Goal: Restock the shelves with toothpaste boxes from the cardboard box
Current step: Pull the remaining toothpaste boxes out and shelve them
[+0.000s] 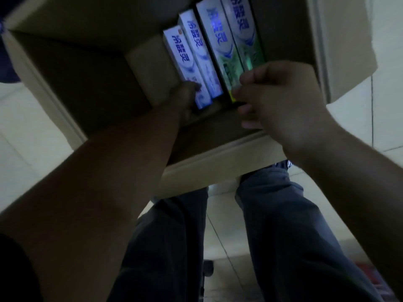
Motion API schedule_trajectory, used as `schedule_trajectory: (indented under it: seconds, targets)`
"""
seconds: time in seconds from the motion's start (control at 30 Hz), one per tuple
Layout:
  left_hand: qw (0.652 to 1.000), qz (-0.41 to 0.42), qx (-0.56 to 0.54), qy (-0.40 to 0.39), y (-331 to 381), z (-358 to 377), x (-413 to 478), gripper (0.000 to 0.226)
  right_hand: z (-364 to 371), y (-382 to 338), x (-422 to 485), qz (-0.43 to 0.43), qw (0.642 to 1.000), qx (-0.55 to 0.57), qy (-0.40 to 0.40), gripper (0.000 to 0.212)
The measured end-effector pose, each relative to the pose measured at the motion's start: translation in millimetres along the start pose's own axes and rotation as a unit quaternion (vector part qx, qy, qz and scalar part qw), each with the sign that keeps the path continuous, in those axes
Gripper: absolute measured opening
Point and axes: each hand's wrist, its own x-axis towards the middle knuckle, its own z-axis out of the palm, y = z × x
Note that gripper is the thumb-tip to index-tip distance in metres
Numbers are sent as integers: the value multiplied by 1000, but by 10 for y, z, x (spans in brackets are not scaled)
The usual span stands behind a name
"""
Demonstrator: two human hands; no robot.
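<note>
Gripping blue toothpaste box [178, 53] end with left hand [185, 99] | pinching green toothpaste box [224, 57] with right hand [281, 101] | stocked inside cardboard box [65, 83] under both hands | lift straight, avoid snagging neighbours

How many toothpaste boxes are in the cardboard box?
4, side by side in the cardboard box: two blue-white ones at left, two green ones at right. Hands cover their near ends; more may be hidden.
</note>
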Motion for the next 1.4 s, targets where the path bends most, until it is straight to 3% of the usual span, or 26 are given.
schedule_trajectory:
  seconds: [0.17,0.27,0.4,0.47,0.5,0.57,0.63,0.67,0.7,0.77,0.8,0.87,0.93,1.03,1.17,1.3,1.37,1.4]
  targets:
    - [998,-5,-12,-56,166,-203,-556,20,39,-62,-88,28,999,6,15,16]
    - [985,7,-117,-124,269,-432,-1116,5,67,-171,-216,29,999,4,45,36]
    - [965,2,-165,-205,291,-644,-1794,13,242,-284,-480,96,994,57,-2,73]
    - [957,9,-158,-242,267,-667,-1949,16,307,-297,-566,95,988,120,-24,49]
    - [956,15,-134,-259,271,-671,-1959,20,307,-294,-579,83,987,137,-8,31]
    - [964,39,-37,-262,337,-657,-1872,34,231,-279,-578,49,991,117,41,20]
    - [974,107,103,-169,456,-624,-1647,31,100,-249,-561,12,995,47,87,27]
    - [959,179,201,-84,514,-607,-1485,20,22,-231,-562,-4,994,15,109,31]
    - [910,268,317,5,562,-590,-1289,15,-60,-201,-563,-15,992,-6,129,34]
    - [738,400,531,117,660,-556,-845,34,-216,-128,-573,-29,987,-16,158,34]
    - [663,425,599,145,727,-526,-639,46,-280,-86,-575,-35,986,-10,165,34]
    - [551,447,683,172,862,-445,-299,64,-365,12,-567,-36,985,12,171,34]
    - [476,452,735,171,962,-358,-91,74,-415,99,-556,-39,983,38,173,33]
    - [405,444,780,175,924,-218,44,72,-428,190,-527,-52,982,54,172,22]
    - [406,438,774,210,890,-104,57,56,-429,245,-481,-58,980,81,172,17]
    - [395,469,777,145,922,-203,-266,43,-471,251,-423,-37,984,93,148,24]
    - [434,484,754,91,922,-433,-594,39,-498,175,-444,-10,986,94,135,30]
    - [484,491,722,58,921,-589,-788,38,-512,104,-480,1,987,97,125,29]
